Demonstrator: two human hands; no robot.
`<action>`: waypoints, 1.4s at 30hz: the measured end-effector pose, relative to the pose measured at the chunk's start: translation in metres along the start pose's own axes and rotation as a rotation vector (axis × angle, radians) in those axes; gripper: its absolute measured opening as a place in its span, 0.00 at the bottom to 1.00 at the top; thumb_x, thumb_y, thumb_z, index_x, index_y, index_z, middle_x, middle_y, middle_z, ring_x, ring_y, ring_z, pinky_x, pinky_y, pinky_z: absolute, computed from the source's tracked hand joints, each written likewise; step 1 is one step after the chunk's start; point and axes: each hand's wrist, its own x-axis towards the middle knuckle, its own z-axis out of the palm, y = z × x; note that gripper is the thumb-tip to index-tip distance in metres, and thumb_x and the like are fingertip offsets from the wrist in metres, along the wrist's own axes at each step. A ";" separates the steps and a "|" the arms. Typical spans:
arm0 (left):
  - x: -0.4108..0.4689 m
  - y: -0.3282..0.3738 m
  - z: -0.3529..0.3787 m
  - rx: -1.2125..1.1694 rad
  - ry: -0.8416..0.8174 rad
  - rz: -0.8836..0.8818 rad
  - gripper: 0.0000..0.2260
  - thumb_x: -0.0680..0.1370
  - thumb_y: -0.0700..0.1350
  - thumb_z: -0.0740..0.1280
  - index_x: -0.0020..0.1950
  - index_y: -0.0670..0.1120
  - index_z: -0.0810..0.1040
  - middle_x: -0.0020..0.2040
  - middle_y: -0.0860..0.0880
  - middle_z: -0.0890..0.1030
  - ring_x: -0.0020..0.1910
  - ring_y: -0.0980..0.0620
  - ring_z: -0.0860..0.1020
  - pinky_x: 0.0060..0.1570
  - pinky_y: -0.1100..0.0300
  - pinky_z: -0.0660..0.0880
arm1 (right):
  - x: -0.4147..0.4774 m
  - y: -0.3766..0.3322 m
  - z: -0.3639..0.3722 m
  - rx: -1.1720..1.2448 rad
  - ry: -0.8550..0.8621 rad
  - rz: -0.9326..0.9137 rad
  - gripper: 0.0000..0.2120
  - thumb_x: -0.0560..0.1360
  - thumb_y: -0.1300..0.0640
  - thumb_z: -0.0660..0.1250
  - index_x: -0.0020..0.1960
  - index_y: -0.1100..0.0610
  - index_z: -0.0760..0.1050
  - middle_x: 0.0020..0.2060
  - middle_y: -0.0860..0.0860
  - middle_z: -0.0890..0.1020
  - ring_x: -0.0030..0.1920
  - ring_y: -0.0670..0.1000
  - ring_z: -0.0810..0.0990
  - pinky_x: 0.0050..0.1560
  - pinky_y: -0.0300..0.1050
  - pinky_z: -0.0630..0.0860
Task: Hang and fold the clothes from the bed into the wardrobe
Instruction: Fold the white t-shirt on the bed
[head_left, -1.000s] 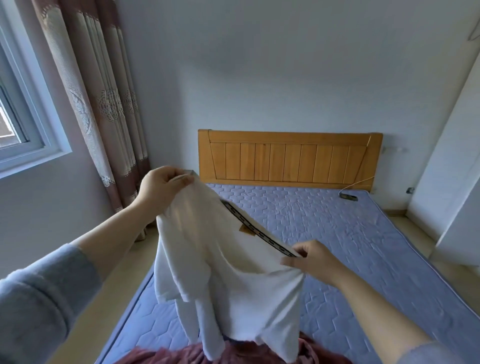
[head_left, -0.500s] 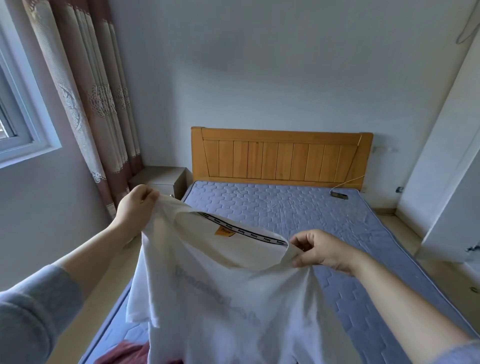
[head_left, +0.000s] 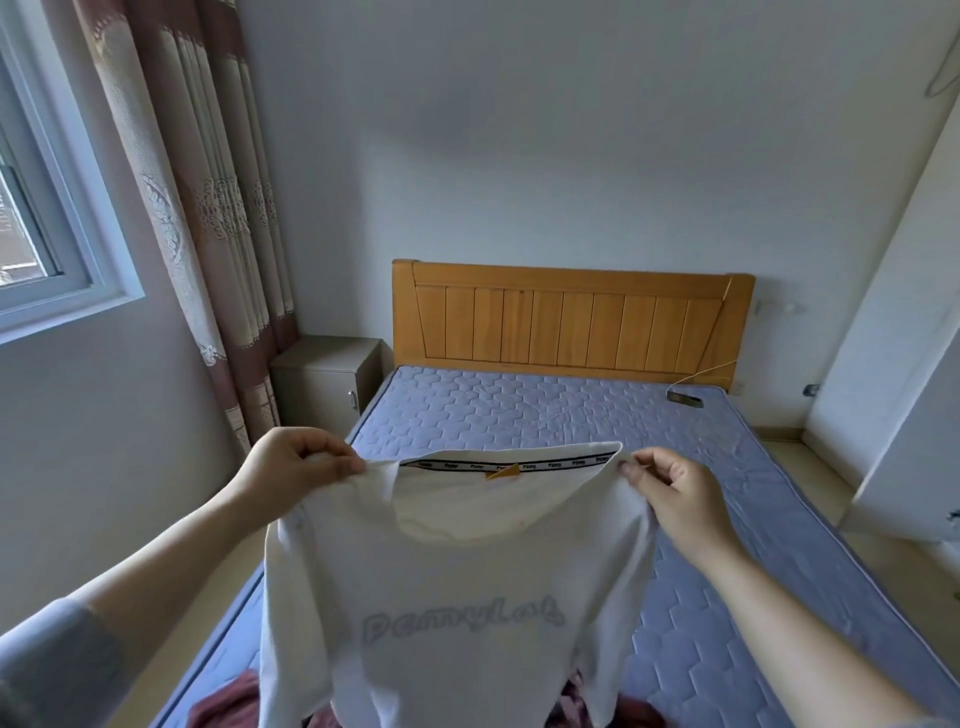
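Note:
A white T-shirt (head_left: 457, 587) with pale lettering across the chest hangs spread out in front of me, above the foot of the bed (head_left: 727, 519). My left hand (head_left: 296, 470) pinches its left shoulder beside the collar. My right hand (head_left: 675, 488) pinches the right shoulder. The collar shows a black printed band and an orange tag. Dark red clothes (head_left: 228, 701) lie on the mattress under the shirt, mostly hidden by it. A white wardrobe door (head_left: 904, 415) stands at the right edge.
The blue quilted mattress ends at a wooden headboard (head_left: 571, 322). A dark phone with a cable (head_left: 684, 398) lies near the mattress's far right corner. A grey bedside cabinet (head_left: 327, 376), patterned curtains (head_left: 208, 208) and a window (head_left: 31, 218) stand to the left.
The shirt has gone from bunched and tilted to spread flat and level, its printed front facing me. Both hands moved apart to the shoulders, the left one dropping lower.

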 end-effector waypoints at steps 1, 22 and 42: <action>-0.006 0.004 -0.002 0.022 -0.046 0.002 0.07 0.67 0.42 0.79 0.35 0.54 0.86 0.35 0.52 0.85 0.34 0.62 0.79 0.37 0.73 0.74 | -0.004 -0.004 -0.002 -0.009 0.034 -0.018 0.07 0.77 0.57 0.69 0.41 0.50 0.81 0.35 0.50 0.84 0.35 0.45 0.79 0.36 0.36 0.71; -0.244 0.021 -0.085 0.094 0.458 0.249 0.06 0.79 0.41 0.64 0.43 0.48 0.72 0.35 0.54 0.74 0.37 0.62 0.71 0.35 0.72 0.65 | -0.259 -0.131 -0.019 -0.612 0.327 -0.562 0.11 0.80 0.55 0.60 0.46 0.61 0.77 0.35 0.51 0.80 0.33 0.56 0.79 0.30 0.45 0.72; -0.241 -0.109 -0.049 0.383 0.097 0.154 0.09 0.77 0.42 0.68 0.41 0.51 0.70 0.35 0.54 0.74 0.35 0.58 0.71 0.36 0.65 0.68 | -0.257 -0.018 0.038 -0.727 0.060 -0.463 0.20 0.76 0.45 0.59 0.36 0.60 0.74 0.21 0.52 0.72 0.22 0.59 0.74 0.27 0.38 0.60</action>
